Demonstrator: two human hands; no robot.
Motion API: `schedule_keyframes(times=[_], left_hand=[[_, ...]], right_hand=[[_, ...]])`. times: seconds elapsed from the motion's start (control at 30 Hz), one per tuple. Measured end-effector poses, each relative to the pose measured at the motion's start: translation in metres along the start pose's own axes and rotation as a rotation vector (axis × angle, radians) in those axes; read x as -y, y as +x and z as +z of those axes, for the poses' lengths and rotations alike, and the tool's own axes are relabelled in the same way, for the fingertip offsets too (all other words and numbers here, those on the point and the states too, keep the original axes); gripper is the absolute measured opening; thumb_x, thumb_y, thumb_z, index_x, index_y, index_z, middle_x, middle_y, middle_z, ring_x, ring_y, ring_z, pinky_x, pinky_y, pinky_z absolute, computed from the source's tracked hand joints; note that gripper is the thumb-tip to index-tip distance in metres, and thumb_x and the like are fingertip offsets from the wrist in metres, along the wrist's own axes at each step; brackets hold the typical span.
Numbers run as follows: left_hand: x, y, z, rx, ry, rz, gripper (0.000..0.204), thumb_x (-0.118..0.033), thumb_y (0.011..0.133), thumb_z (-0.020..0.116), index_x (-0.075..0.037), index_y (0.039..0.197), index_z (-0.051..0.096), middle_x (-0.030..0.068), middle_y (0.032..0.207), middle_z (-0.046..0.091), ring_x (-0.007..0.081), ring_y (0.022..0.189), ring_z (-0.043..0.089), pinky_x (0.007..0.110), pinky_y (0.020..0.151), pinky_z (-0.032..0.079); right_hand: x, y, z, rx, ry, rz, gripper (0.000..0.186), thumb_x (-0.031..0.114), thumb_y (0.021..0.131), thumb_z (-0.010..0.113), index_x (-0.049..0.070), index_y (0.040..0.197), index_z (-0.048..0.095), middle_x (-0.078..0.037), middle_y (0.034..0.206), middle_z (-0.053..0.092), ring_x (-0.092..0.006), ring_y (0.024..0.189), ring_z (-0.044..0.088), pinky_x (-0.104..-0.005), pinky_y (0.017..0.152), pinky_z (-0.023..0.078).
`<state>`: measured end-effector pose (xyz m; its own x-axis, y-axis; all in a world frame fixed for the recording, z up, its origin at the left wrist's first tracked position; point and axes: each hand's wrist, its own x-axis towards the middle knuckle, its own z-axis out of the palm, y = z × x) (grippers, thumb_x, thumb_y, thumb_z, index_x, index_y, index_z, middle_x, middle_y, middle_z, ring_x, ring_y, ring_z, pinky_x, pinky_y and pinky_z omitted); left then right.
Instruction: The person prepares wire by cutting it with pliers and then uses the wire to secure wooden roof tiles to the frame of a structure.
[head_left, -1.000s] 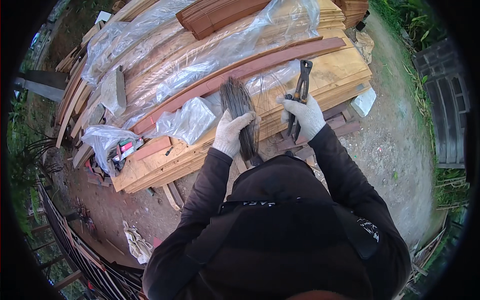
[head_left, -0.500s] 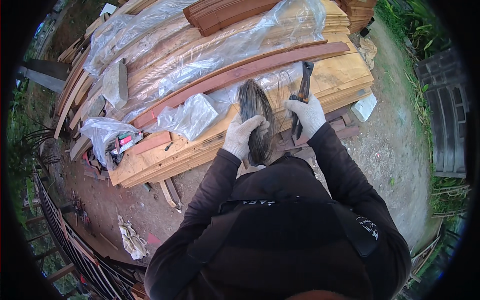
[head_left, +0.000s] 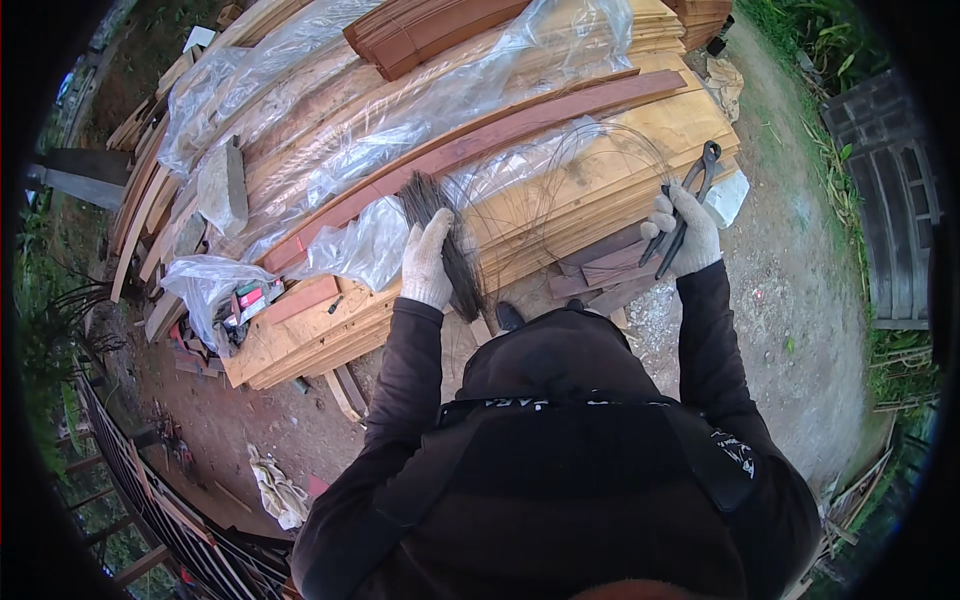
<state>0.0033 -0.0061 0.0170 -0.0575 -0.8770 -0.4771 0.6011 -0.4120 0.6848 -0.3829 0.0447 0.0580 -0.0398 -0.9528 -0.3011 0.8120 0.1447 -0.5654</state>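
As the head view looks down, two gloved hands are listed. Left hand (head_left: 428, 262): closed around a bundle of dark wire (head_left: 462, 275) near its middle, presumably to hold the strands together, by the near edge of the plank stack (head_left: 620, 200). Right hand (head_left: 695, 235): gripping pincers (head_left: 709, 180) at the handles, perhaps freeing fingertips for loose strands arcing between; whether it pinches any, cannot tell. Clear plastic sheet (head_left: 355, 245): over planks, concrete block (head_left: 222, 185) and reddish plank (head_left: 520, 130) atop, probably as weights.
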Motion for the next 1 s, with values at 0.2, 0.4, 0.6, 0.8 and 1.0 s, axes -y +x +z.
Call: schedule_keyframes(times=[0.2,0.4,0.6,0.8,1.0], left_hand=[[0.007,0.02,0.011,0.104,0.218,0.088,0.014,-0.018,0.101,0.068,-0.007,0.108,0.062,0.0081,0.088,0.065,0.0182,0.066,0.063,0.034,0.06,0.055],[0.018,0.051,0.077,0.078,0.153,-0.071,0.014,-0.017,0.102,0.066,-0.01,0.105,0.054,0.006,0.078,0.061,0.0124,0.054,0.054,0.03,0.048,0.047],[0.004,0.112,0.116,0.216,0.098,-0.032,0.014,-0.024,0.105,0.061,-0.01,0.105,0.058,0.0026,0.072,0.058,0.0113,0.048,0.047,0.031,0.048,0.044],[-0.007,0.188,0.063,0.222,-0.125,0.027,0.022,-0.031,0.107,0.058,-0.01,0.107,0.064,-0.001,0.067,0.056,0.0108,0.045,0.043,0.03,0.051,0.044],[0.042,0.308,-0.081,-0.428,0.088,0.236,0.05,-0.021,0.098,0.073,-0.004,0.14,0.049,0.0125,0.094,0.066,0.0198,0.069,0.067,0.035,0.065,0.058]], right_hand=[[0.047,-0.02,-0.003,-0.076,-0.294,-0.114,0.015,0.009,0.098,0.063,0.009,0.112,0.056,-0.002,0.08,0.054,-0.0123,0.063,0.053,-0.0356,0.063,0.051],[0.055,-0.017,0.01,-0.263,-0.485,-0.268,0.019,0.007,0.096,0.062,0.004,0.113,0.055,-0.006,0.079,0.057,-0.0167,0.06,0.057,-0.0378,0.06,0.053],[0.071,0.009,0.055,-0.264,-0.633,-0.454,0.013,0.006,0.097,0.058,0.002,0.109,0.055,-0.006,0.076,0.056,-0.0163,0.061,0.056,-0.0354,0.062,0.053],[0.031,0.057,0.135,-0.201,-0.926,-0.539,0.011,0.001,0.093,0.064,-0.003,0.104,0.062,-0.004,0.07,0.059,-0.0113,0.061,0.058,-0.029,0.06,0.052],[-0.127,0.17,0.112,0.058,-1.15,-0.433,0.02,0.014,0.094,0.073,0.004,0.11,0.065,-0.004,0.083,0.068,-0.0133,0.076,0.064,-0.0317,0.071,0.054]])
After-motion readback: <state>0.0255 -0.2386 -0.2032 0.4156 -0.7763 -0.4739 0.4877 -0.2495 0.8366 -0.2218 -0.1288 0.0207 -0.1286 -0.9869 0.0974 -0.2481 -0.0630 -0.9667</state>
